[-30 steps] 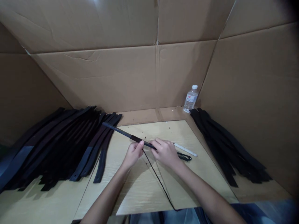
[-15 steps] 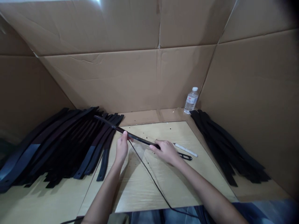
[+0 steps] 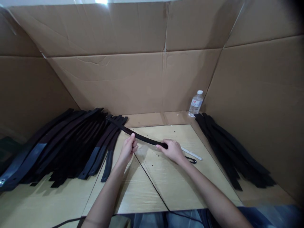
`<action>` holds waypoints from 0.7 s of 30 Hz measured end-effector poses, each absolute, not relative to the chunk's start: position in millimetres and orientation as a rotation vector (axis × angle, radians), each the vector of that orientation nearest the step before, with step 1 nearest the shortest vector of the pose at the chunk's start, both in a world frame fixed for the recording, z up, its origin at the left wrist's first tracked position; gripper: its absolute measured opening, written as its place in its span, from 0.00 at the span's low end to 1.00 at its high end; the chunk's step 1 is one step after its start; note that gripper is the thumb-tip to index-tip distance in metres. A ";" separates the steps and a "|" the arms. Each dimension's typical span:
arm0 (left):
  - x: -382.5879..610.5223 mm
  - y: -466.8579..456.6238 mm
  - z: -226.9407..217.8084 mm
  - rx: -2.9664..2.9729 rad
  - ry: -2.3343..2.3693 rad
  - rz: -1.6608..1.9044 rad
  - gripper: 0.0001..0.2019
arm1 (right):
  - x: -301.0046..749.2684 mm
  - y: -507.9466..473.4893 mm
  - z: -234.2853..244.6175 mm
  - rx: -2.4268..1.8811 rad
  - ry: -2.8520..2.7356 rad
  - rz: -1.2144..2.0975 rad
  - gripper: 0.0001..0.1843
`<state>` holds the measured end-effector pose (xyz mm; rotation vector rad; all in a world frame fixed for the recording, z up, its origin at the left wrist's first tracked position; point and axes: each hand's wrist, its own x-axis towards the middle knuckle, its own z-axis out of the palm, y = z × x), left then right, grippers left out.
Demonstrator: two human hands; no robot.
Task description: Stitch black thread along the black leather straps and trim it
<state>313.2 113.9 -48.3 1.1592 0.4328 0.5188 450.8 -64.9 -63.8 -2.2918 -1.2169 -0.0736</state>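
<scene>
A long, slightly curved black strip [image 3: 148, 139] is held up over the table, slanting from upper left to lower right. My left hand [image 3: 129, 147] pinches its lower edge near the middle, thumb on top. My right hand [image 3: 173, 151] is wrapped round its right end. The strip's far left end overlaps the pile of black strips [image 3: 78, 136] on the left. From below my left hand a thin black cord [image 3: 152, 183] runs down to the table's front edge; whether it touches the hand I cannot tell.
A white pen-like stick [image 3: 193, 154] and a black looped handle [image 3: 192, 160] lie right of my right hand. More black strips [image 3: 228, 145] lie along the right side. A water bottle [image 3: 195, 104] stands at the back right. Cardboard walls [image 3: 106, 85] enclose the table [image 3: 180, 193].
The strip has turned about its length, from a thin shiny edge to a broader matte face. Both hands still hold it. The whole view has shifted slightly.
</scene>
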 end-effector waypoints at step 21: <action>318.3 104.5 -49.8 1.354 0.679 0.517 0.24 | 458.8 -68.2 -76.1 -2.247 -1.233 -0.524 0.14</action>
